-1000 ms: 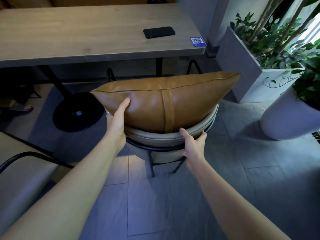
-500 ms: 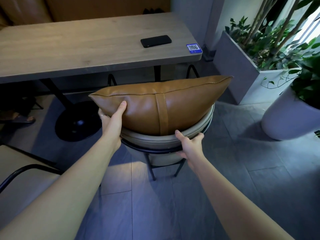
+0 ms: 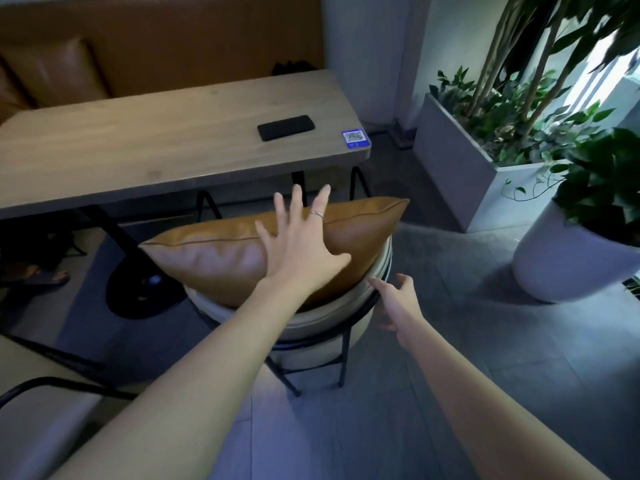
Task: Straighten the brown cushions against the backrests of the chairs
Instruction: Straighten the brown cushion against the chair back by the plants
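A brown leather cushion (image 3: 214, 258) lies lengthwise along the top of the beige padded backrest (image 3: 325, 317) of a black-framed chair, seen from behind. My left hand (image 3: 301, 244) is flat on the cushion's middle with fingers spread wide, a ring on one finger. My right hand (image 3: 398, 303) hovers open just right of the backrest's edge, holding nothing. A second brown cushion (image 3: 55, 71) leans against the bench back behind the table.
A wooden table (image 3: 138, 147) stands beyond the chair with a black phone (image 3: 285, 127) and a QR sticker (image 3: 356, 138) on it. A grey planter (image 3: 460, 168) and a white pot (image 3: 568, 258) with plants stand at right. Another chair (image 3: 38, 403) sits at lower left.
My left hand let go of the cushion's left end and moved to its middle, fingers spread. My right hand came off the backrest and opened. The view pulled back.
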Demonstrator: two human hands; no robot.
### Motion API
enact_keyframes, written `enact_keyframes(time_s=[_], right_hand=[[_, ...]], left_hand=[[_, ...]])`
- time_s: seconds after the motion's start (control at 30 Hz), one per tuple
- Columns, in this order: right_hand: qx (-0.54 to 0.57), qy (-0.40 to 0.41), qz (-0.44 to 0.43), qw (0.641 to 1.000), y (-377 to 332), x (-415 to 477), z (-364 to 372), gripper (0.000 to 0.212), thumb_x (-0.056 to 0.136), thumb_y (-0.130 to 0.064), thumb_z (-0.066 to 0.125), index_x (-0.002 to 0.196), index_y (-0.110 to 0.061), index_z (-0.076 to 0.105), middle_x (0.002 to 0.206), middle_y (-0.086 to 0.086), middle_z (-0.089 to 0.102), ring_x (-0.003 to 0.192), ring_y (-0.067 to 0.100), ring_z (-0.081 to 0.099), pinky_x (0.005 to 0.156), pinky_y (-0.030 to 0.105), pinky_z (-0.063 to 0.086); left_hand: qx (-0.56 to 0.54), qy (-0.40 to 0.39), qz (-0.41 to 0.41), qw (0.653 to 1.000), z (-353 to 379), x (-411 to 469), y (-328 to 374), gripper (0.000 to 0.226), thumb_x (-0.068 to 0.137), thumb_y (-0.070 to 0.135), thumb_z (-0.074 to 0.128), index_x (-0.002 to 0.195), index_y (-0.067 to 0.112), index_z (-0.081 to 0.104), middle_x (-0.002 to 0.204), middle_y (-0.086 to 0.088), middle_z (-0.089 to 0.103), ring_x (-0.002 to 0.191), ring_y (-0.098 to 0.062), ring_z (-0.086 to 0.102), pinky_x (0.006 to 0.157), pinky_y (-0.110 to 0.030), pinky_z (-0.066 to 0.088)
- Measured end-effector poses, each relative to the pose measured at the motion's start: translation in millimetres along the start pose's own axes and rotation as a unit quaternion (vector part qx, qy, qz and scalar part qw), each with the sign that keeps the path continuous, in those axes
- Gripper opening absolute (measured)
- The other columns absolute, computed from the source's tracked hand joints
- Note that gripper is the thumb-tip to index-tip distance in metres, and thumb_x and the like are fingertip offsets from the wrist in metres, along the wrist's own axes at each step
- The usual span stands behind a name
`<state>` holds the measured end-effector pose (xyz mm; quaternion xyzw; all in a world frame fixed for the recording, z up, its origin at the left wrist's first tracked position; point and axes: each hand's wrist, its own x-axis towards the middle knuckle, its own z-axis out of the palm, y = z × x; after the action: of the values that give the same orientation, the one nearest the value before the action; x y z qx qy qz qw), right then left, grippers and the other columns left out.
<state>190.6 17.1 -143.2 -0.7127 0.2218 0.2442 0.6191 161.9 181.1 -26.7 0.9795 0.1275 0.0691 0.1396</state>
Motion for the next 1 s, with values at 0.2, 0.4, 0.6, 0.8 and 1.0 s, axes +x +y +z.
enact_keyframes(time_s=[0.2, 0.4, 0.6, 0.8, 1.0], right_hand=[[-0.019, -0.039, 0.004, 0.999, -41, 47, -18, 0.107, 0.074, -0.042, 0.078, 0.163, -0.032, 0.02, 0.15, 0.013, 0.052, 0.126, 0.042, 0.061, 0.098, 0.061, 0.057], [-0.037, -0.069, 0.003, 0.997, -62, 84, -16, 0.085, 0.062, -0.039, 0.07, 0.141, -0.013, 0.051, 0.124, 0.012, 0.067, 0.102, 0.037, 0.07, 0.079, 0.053, 0.065], [-0.038, -0.08, -0.005, 0.996, -63, 104, -19, 0.051, 0.053, -0.038, 0.073, 0.099, -0.017, 0.069, 0.104, 0.014, 0.076, 0.093, 0.038, 0.073, 0.067, 0.045, 0.066], [0.0, -0.071, -0.003, 0.997, -49, 100, -31, 0.048, 0.052, -0.037, 0.08, 0.097, -0.021, 0.072, 0.102, 0.011, 0.078, 0.096, 0.035, 0.075, 0.076, 0.056, 0.067], [-0.041, -0.079, -0.017, 0.996, -51, 94, -41, 0.051, 0.054, -0.037, 0.08, 0.098, -0.014, 0.073, 0.101, 0.015, 0.079, 0.098, 0.036, 0.075, 0.07, 0.059, 0.067]], left_hand=[[0.079, -0.105, 0.0, 0.991, 32, 38, 50, 0.13, 0.07, 0.062, 0.083, 0.161, 0.043, -0.007, 0.174, -0.009, -0.01, 0.157, -0.041, -0.017, 0.113, -0.08, 0.001], [0.123, -0.074, -0.012, 0.99, 62, 33, 51, 0.113, 0.078, 0.045, 0.081, 0.161, 0.042, 0.004, 0.172, -0.006, 0.003, 0.157, -0.039, -0.009, 0.113, -0.08, 0.0], [0.121, -0.083, -0.015, 0.989, 63, 39, 54, 0.105, 0.084, 0.037, 0.078, 0.161, 0.044, 0.006, 0.171, -0.005, 0.004, 0.158, -0.037, -0.008, 0.115, -0.077, -0.002], [0.119, -0.069, 0.009, 0.99, 64, 29, 62, 0.104, 0.084, 0.035, 0.079, 0.16, 0.045, 0.01, 0.171, -0.005, 0.008, 0.158, -0.035, -0.005, 0.116, -0.076, -0.001], [0.107, -0.048, 0.013, 0.993, 67, 28, 64, 0.103, 0.083, 0.043, 0.081, 0.159, 0.045, 0.012, 0.17, -0.004, 0.012, 0.158, -0.036, 0.0, 0.116, -0.077, 0.004]])
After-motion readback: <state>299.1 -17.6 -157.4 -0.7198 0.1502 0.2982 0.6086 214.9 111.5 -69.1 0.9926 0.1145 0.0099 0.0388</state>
